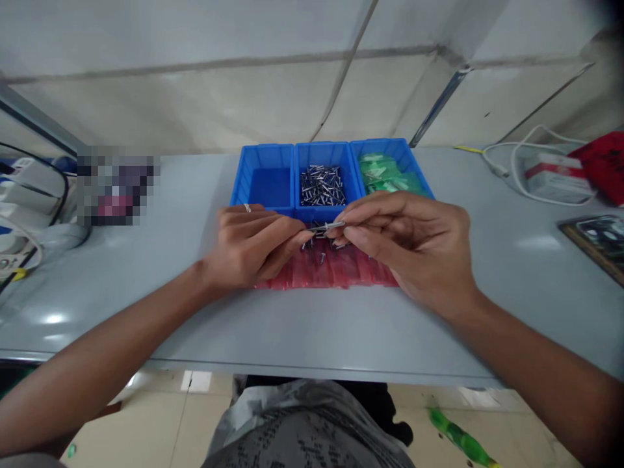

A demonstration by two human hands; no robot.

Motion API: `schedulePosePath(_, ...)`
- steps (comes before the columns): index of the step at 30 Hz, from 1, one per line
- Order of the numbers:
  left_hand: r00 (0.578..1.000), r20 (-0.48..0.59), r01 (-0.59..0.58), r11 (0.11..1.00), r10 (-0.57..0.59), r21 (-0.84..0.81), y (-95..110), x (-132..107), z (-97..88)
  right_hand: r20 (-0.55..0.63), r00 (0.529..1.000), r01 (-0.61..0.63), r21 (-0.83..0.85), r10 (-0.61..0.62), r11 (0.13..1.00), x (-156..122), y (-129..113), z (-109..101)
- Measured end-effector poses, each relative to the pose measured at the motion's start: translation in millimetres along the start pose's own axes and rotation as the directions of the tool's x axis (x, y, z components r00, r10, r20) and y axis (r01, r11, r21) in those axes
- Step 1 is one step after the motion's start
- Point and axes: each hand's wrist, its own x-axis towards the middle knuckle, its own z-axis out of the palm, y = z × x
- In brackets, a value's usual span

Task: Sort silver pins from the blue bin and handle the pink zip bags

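Both hands meet over the front of the blue bins, around a thin silver blind rivet point(333, 225). My left hand point(256, 244) pinches its thin pin end between thumb and forefinger. On the thicker end, the fingertips of my right hand point(414, 244) are closed. Below them, loose rivets point(322, 258) lie on red plastic bags point(316, 274), partly hidden by the hands. Many more rivets point(322, 185) fill the bottom of the middle blue bin point(322, 153). Green plastic packets point(383, 172) lie in the right blue bin point(409, 156); the left blue bin point(268, 185) shows its bare floor.
The grey table point(312, 331) runs up to a wall. White devices with cables point(29, 201) stand at the left, near a blurred-out patch. On the right are a white box point(558, 175) with a white cable, a red bag point(602, 166) and a dark framed item point(597, 244).
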Motion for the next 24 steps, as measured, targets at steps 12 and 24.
schedulePosePath(12,0.999,0.028,0.021,0.998,-0.019,-0.060,0,-2,-1.3,-0.189,0.982,-0.025,-0.005,0.024,1.000,7,8,-6)
schedulePosePath(24,0.999,0.041,-0.026,0.999,0.028,-0.027,2,2,-2.6,0.580,0.813,0.529,-0.709,-0.041,0.467,5,24,-15)
